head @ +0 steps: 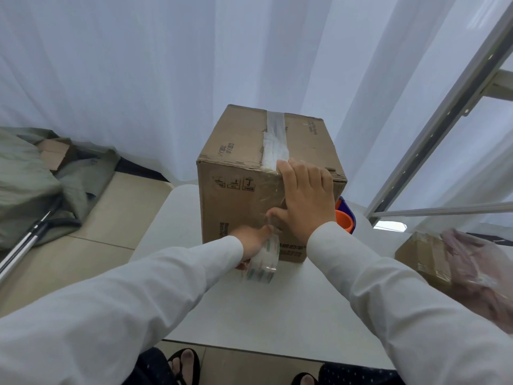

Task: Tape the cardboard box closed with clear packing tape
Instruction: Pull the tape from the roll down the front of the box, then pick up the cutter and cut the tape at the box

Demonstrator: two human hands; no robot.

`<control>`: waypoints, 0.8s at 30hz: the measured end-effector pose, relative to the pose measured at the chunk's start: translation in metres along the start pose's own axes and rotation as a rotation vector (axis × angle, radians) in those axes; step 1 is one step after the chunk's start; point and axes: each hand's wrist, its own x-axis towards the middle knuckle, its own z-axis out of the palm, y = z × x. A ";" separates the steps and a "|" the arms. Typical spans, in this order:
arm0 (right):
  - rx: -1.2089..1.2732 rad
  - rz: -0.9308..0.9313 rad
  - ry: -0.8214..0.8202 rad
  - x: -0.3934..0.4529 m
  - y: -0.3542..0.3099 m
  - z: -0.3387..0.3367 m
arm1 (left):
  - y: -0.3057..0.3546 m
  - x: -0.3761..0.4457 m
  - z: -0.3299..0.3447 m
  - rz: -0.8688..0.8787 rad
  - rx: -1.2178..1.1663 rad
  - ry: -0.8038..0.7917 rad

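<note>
Taping the box's near side.

The right hand (304, 194) lies flat and open on the near face of the box (238, 195), fingertips reaching its top edge, pressing on clear tape (274, 143) that runs along the top seam and over that edge. Just below and left of it, the left hand (254, 245) grips the roll (263, 259) against the box's lower face. The box stands on a white table (272, 309); an orange-and-blue dispenser (345, 216) shows just right of the right hand.
</note>
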 end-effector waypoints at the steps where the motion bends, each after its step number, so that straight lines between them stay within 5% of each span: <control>1: -0.004 -0.006 0.000 0.000 0.000 0.000 | 0.000 -0.002 0.000 0.001 -0.003 0.004; 6: 0.270 -0.024 -0.137 0.009 0.008 -0.016 | 0.002 -0.007 -0.003 0.010 0.003 0.017; 9: 0.573 0.045 0.021 0.006 0.027 -0.031 | 0.002 -0.009 -0.004 0.018 -0.023 0.015; 12: 0.508 0.308 0.127 -0.008 0.071 -0.027 | -0.001 -0.009 -0.006 0.031 -0.038 -0.018; 16: 0.415 0.707 -0.399 -0.044 0.125 -0.011 | -0.005 -0.005 -0.008 0.033 -0.038 -0.039; 21: 0.142 0.688 -1.022 -0.094 0.147 0.017 | -0.001 -0.008 -0.009 -0.020 -0.230 -0.153; 24: 0.112 0.751 -1.127 -0.112 0.142 0.032 | 0.003 -0.011 -0.006 -0.012 -0.355 -0.193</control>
